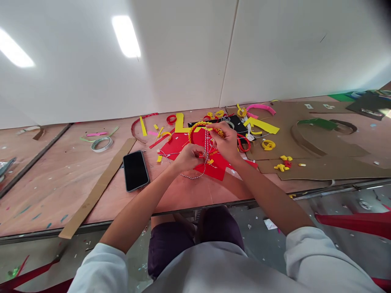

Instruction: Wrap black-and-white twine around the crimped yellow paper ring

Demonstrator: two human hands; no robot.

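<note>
My right hand pinches one end of a curved band braided from yellow and red strips. A thin black-and-white twisted string runs down from that grip in near-parallel strands. Lower and to the left, the fingers of my left hand are closed on the string, just above the red sheet. A slack loop of string hangs below the left hand onto the table. Part of the band is hidden behind my right fingers.
A phone and a long cardboard strip lie left of my arms, with a tape roll beyond. Yellow strips and a yellow coil are on the right, by brown cardboard. A white wall stands behind.
</note>
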